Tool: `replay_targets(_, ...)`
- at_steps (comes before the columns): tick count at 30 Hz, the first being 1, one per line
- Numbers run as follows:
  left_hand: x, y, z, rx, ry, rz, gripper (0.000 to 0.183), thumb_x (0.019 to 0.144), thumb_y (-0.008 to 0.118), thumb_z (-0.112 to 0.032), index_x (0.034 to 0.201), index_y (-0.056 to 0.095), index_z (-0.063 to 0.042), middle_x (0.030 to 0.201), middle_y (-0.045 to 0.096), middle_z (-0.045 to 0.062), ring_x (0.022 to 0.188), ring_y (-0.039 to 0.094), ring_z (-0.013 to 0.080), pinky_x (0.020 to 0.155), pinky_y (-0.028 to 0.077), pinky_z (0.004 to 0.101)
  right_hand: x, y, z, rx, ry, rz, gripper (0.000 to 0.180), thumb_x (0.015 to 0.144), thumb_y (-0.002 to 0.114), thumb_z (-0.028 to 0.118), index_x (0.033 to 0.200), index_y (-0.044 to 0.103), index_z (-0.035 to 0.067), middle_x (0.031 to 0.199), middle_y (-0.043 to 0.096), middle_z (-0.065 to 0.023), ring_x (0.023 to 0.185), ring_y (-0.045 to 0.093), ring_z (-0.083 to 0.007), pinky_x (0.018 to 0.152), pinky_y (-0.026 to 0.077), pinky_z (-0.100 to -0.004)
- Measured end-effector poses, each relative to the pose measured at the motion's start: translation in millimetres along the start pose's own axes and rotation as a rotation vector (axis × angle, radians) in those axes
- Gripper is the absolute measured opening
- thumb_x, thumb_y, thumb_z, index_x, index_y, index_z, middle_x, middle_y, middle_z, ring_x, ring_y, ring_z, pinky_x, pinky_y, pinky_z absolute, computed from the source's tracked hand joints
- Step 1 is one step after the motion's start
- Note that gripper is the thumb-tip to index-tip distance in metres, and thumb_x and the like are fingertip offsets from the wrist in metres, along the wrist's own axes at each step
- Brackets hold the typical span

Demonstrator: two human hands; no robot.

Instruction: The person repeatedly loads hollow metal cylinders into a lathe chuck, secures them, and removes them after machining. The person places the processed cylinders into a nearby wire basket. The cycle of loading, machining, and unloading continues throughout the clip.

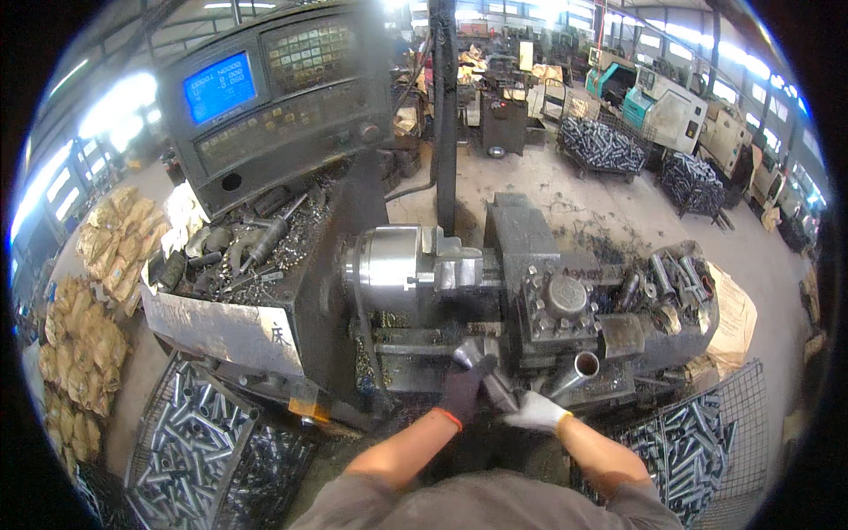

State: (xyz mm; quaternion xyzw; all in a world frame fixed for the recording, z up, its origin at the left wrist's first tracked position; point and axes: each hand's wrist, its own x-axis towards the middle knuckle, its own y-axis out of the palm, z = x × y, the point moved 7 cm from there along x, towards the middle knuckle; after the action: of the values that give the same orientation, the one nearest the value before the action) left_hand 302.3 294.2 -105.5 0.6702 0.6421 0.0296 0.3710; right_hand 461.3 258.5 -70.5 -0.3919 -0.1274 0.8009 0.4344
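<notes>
My left hand (pixel 466 389), in a dark glove with an orange cuff, is closed around a steel tube (pixel 500 391). The tube slants, its flared upper end towards the lathe bed. At its lower end is my right hand (pixel 538 412) in a white glove; blur hides whether those fingers grip it. Just right of that hand, a second steel tube (pixel 575 372) leans with its open end up. Beyond my hands are the lathe chuck (pixel 392 257), bright and cylindrical, and the tool post (pixel 563 298) with its bolts.
Wire baskets of steel tubes stand at lower left (pixel 192 437) and lower right (pixel 695 444). A control panel (pixel 285 99) with a lit screen rises at upper left. Tools and metal chips fill a tray (pixel 222 328). More tubes lie on the lathe's right end (pixel 676 341).
</notes>
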Motion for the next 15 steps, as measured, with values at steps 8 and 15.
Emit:
replay_targets(8,-10,-18,40,-0.395,-0.105,0.152,0.074,0.099,0.063,-0.065,0.15,0.056,-0.012,0.143,0.065,0.016,0.127,0.063,0.0361,0.112,0.051,0.0494,-27,-9,-85,-0.139,0.12,0.038,0.063,0.08,0.087,0.05,0.112,0.073,-0.002,0.101,0.076,-0.0202,0.087,0.071,-0.0309,0.081,0.057,-0.042)
replay_targets(15,-25,-38,22,-0.565,-0.235,0.061,0.063,0.104,0.058,-0.062,0.136,0.065,-0.008,0.12,0.075,0.013,0.107,0.072,0.0314,0.098,0.059,0.0518,-347,-109,-289,0.097,0.505,-0.395,0.066,0.067,0.087,0.043,0.114,0.074,-0.001,0.094,0.078,-0.0158,0.083,0.075,-0.0292,0.08,0.06,-0.0401)
